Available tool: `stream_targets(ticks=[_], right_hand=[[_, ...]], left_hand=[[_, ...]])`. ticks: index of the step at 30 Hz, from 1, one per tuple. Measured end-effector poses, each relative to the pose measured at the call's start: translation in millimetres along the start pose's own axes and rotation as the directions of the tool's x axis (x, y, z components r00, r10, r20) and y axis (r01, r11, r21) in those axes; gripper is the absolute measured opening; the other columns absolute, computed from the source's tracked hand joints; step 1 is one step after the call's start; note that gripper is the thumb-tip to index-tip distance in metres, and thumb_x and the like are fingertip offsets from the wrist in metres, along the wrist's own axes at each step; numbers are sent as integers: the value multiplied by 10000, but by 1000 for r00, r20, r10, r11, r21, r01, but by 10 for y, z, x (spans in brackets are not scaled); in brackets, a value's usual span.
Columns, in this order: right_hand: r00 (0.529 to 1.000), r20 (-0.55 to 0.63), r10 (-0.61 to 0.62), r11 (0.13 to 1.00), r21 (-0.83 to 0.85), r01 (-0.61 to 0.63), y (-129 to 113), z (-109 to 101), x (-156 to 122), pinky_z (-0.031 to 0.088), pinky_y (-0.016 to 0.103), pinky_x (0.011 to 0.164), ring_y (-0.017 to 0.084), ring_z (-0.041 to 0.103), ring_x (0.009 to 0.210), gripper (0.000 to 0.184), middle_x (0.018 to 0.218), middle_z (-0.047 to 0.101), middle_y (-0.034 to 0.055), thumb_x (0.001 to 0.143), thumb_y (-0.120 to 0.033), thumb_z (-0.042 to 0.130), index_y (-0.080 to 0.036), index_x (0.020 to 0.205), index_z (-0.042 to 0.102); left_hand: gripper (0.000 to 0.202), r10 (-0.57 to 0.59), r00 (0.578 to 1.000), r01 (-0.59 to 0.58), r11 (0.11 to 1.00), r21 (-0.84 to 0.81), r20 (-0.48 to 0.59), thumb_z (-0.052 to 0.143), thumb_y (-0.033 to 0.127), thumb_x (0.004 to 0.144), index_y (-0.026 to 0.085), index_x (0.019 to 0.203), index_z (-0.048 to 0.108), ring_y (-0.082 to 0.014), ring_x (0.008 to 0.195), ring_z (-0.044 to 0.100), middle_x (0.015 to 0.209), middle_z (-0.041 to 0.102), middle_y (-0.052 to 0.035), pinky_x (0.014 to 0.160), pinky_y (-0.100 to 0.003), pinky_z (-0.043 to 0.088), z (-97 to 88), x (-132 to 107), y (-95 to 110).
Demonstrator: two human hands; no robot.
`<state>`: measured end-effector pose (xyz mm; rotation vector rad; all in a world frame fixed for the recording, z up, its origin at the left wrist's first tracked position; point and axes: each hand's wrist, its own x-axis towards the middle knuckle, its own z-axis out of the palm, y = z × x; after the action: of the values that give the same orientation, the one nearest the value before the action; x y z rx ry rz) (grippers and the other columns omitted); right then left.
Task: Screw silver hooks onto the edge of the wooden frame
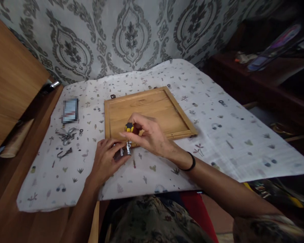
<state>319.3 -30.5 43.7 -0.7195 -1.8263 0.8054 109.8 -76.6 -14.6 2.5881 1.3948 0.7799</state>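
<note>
My right hand (149,133) is closed around a screwdriver with a yellow and black handle (129,127), held upright with its tip pointing down. Under the tip is a shiny metal hook (128,148) at the near edge of a framed wooden panel (142,108). Fingers of my left hand (107,158) grip this hook from the left, steadying it against the panel's edge. Whether a screw sits under the tip is too small to tell. The panel lies flat on a white patterned cloth (152,182).
Left of my hands lie a pile of metal hooks (68,135) and a single loose hook (65,153). Farther back is a phone (70,110) with a blurred screen. A wooden cabinet (12,74) stands at the left, and a dark red shelf (263,81) at the right. A patterned curtain (131,33) hangs behind.
</note>
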Motion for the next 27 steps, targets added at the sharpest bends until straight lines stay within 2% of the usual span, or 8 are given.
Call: stream_targets(ticks=[6, 11, 14, 16, 18, 22, 24, 27], right_hand=[[997, 46, 61, 993, 94, -66, 24, 26, 17, 332, 229, 562, 88, 419, 605, 320, 679, 473, -65, 926, -378, 692, -211, 789, 456], [973, 228, -46, 995, 93, 25, 5, -101, 51, 379, 229, 612, 95, 479, 666, 228, 776, 526, -40, 992, -397, 625, -184, 947, 557], [950, 303, -74, 997, 56, 60, -7, -154, 62, 369, 240, 616, 101, 483, 671, 296, 766, 538, -20, 1033, -400, 562, -163, 855, 575], [963, 255, -83, 996, 10, 83, 2, -119, 60, 358, 246, 616, 104, 467, 662, 344, 738, 513, -24, 1035, -412, 556, -171, 789, 541], [985, 137, -100, 992, -67, 110, 20, -33, 51, 353, 252, 629, 108, 454, 663, 363, 730, 488, -28, 1028, -416, 567, -189, 757, 486], [995, -69, -67, 986, -155, 55, 43, 123, 40, 333, 264, 616, 113, 400, 627, 411, 675, 407, -50, 992, -422, 607, -226, 719, 369], [997, -75, -15, 994, -112, 7, 49, 120, 46, 327, 262, 601, 107, 387, 613, 414, 669, 400, -55, 974, -421, 626, -226, 711, 373], [996, 38, 77, 997, 4, -77, 72, 29, 67, 317, 253, 561, 98, 390, 595, 374, 664, 424, -58, 955, -451, 648, -207, 739, 464]], left_hand=[[292, 25, 1000, -25, 1000, 10, -5, 771, 331, 897, 247, 1163, 686, -290, 1082, 653, 1156, 720, -55, 918, -488, 465, -6, 8, -5], [281, 31, 999, -31, 999, 28, -18, 767, 331, 899, 249, 1158, 694, -289, 1055, 656, 1142, 722, -57, 891, -484, 471, -5, 13, -1], [263, 27, 1000, -27, 999, 29, -13, 769, 345, 898, 250, 1132, 696, -284, 1041, 657, 1129, 726, -51, 893, -487, 472, 0, 9, 0], [271, 24, 1000, -24, 1000, 21, -9, 766, 347, 900, 253, 1143, 690, -280, 1049, 656, 1142, 726, -48, 908, -491, 471, 2, 5, 0], [283, 21, 1000, -21, 1000, 14, -1, 765, 343, 901, 250, 1158, 687, -282, 1064, 653, 1157, 725, -53, 922, -495, 468, 2, 2, 2], [295, 8, 1000, -8, 1000, 16, 10, 761, 348, 904, 242, 1169, 688, -287, 1071, 649, 1149, 726, -60, 919, -488, 463, -4, 2, 6], [288, 8, 1000, -8, 1000, 12, 14, 761, 349, 904, 243, 1162, 690, -282, 1061, 650, 1137, 726, -54, 909, -480, 460, -8, 4, 9], [273, 16, 1000, -16, 1000, 11, 10, 769, 351, 898, 236, 1135, 698, -282, 1045, 649, 1111, 723, -52, 892, -474, 452, -14, 10, 11]])
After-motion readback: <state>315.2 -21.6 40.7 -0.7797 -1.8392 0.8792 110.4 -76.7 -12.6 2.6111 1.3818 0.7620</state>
